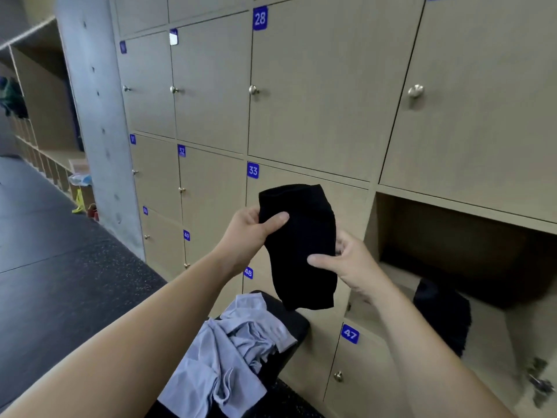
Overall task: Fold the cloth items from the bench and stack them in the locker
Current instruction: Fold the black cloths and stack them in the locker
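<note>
- Nearest, at bottom of view: crumpled pale blue-grey cloth item [229,351], unfolded, heaped on a black padded bench [297,322] and draped over its near side.
- Above the far end of the bench, held in the air: black fabric item, flat and roughly oblong [301,245], hanging lengthwise between both hands, clear of the bench and the blue-grey cloth.
- Left hand [250,227]: gripping the upper left edge of the black item, thumb laid across the front face, fingers hidden behind the fabric.
- Right hand [349,260]: pinching the right edge lower down, thumb pressed on the front face, fingers curled behind.
- Both forearms bare, reaching in from the lower corners of the view.
- Just behind the held item: closed light wood-effect locker doors with round metal knobs and blue number plates, among them 33 [253,170], 48 [248,272] and 47 [350,333].
- Right of the hands: open locker compartment [452,236], interior dark.
- On the floor of that compartment, near its front: second black cloth item [443,312], apart from the right hand; fold not discernible.
- Left of the lockers: grey concrete pillar [90,116] rising from a dark speckled floor [60,267].
- Farthest, at far left: open wooden shelving [45,101] with small coloured objects near its base, too small to identify.
</note>
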Demonstrator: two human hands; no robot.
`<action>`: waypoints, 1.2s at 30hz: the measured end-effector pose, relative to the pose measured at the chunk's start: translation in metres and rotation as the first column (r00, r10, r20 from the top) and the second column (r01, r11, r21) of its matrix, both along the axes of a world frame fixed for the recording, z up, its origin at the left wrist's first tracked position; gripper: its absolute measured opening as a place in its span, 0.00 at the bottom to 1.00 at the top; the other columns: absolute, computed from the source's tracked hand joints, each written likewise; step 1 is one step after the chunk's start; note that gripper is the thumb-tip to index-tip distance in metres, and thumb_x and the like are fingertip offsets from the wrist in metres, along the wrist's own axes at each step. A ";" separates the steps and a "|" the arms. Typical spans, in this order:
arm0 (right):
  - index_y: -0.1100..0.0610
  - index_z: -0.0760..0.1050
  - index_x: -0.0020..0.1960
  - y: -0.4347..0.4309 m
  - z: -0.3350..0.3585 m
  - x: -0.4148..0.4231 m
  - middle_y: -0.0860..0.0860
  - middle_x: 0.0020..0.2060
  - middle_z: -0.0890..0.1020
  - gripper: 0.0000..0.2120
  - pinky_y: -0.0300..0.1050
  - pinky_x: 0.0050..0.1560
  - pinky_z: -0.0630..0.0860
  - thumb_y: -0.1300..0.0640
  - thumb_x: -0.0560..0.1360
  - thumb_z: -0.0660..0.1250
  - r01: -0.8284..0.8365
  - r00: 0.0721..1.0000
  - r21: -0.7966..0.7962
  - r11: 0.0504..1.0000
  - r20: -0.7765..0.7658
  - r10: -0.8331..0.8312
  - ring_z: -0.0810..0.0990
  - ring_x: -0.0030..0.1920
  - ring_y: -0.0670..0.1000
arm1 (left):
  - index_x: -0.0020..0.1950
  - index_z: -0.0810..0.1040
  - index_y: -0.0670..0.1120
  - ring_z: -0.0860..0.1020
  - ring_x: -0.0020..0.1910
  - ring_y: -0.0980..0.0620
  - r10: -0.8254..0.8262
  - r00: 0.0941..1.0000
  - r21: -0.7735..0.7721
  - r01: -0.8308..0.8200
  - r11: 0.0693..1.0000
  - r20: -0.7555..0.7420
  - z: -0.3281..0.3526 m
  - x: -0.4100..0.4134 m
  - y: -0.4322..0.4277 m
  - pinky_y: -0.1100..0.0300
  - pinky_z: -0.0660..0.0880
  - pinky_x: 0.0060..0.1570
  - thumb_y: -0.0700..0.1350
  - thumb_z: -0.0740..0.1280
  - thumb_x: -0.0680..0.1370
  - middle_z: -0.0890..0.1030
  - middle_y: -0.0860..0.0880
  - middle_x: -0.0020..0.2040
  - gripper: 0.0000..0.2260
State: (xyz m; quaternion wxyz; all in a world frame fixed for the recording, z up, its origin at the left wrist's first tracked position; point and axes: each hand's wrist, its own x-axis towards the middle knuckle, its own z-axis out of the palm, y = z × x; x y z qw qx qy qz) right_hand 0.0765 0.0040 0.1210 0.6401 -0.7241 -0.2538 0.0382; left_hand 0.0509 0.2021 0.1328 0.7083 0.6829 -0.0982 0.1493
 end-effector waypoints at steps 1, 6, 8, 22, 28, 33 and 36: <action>0.54 0.76 0.53 -0.005 -0.003 0.002 0.48 0.45 0.84 0.16 0.35 0.42 0.79 0.70 0.71 0.71 0.011 1.000 -0.042 0.999 -0.012 -0.012 0.84 0.45 0.45 | 0.58 0.80 0.41 0.83 0.53 0.46 -0.019 1.000 -0.006 0.019 1.000 0.023 0.005 0.000 -0.004 0.54 0.79 0.52 0.40 0.67 0.79 0.85 0.44 0.53 0.09; 0.58 0.80 0.45 -0.021 0.004 0.007 0.51 0.40 0.84 0.05 0.36 0.42 0.80 0.66 0.74 0.69 0.108 0.994 -0.019 0.994 0.014 -0.108 0.84 0.43 0.49 | 0.59 0.80 0.46 0.82 0.55 0.51 -0.124 0.983 0.093 0.112 0.989 0.136 0.023 -0.002 -0.020 0.60 0.77 0.53 0.43 0.72 0.74 0.85 0.49 0.54 0.14; 0.64 0.80 0.48 -0.025 0.016 0.008 0.56 0.42 0.84 0.04 0.39 0.43 0.79 0.67 0.74 0.69 0.129 0.991 0.017 0.992 0.044 -0.129 0.84 0.42 0.49 | 0.63 0.77 0.50 0.80 0.60 0.54 -0.174 0.973 0.268 0.129 0.955 0.152 0.018 0.002 -0.019 0.61 0.76 0.59 0.43 0.76 0.70 0.83 0.53 0.57 0.22; 0.52 0.83 0.46 -0.048 0.033 0.019 0.48 0.39 0.85 0.12 0.37 0.40 0.78 0.63 0.79 0.62 0.101 0.994 -0.077 0.992 0.060 -0.096 0.82 0.44 0.47 | 0.48 0.81 0.37 0.76 0.37 0.52 -0.183 0.978 0.085 0.192 0.978 -0.104 -0.001 0.020 -0.024 0.63 0.77 0.42 0.35 0.58 0.80 0.77 0.42 0.40 0.12; 0.52 0.83 0.43 -0.050 0.019 0.018 0.51 0.38 0.85 0.12 0.45 0.44 0.78 0.61 0.79 0.64 0.155 0.988 -0.130 0.979 0.008 -0.155 0.82 0.45 0.52 | 0.43 0.84 0.44 0.69 0.37 0.47 -0.192 0.951 -0.047 0.186 0.981 -0.241 -0.020 0.020 -0.034 0.62 0.77 0.39 0.37 0.56 0.81 0.70 0.44 0.36 0.18; 0.53 0.82 0.40 -0.048 0.011 0.015 0.49 0.34 0.83 0.13 0.42 0.42 0.75 0.59 0.79 0.63 0.238 0.966 -0.133 0.962 -0.071 -0.248 0.81 0.45 0.52 | 0.52 0.82 0.42 0.81 0.41 0.47 -0.277 0.915 -0.208 0.222 0.953 -0.292 -0.037 0.019 -0.042 0.56 0.77 0.44 0.51 0.54 0.83 0.83 0.43 0.43 0.19; 0.56 0.82 0.42 -0.047 0.004 0.016 0.51 0.36 0.83 0.11 0.42 0.40 0.74 0.60 0.79 0.63 0.303 0.939 -0.133 0.944 -0.125 -0.319 0.80 0.46 0.52 | 0.39 0.78 0.47 0.73 0.35 0.49 -0.269 0.920 -0.167 0.229 0.959 -0.284 -0.046 0.017 -0.051 0.60 0.74 0.37 0.57 0.65 0.78 0.74 0.46 0.34 0.16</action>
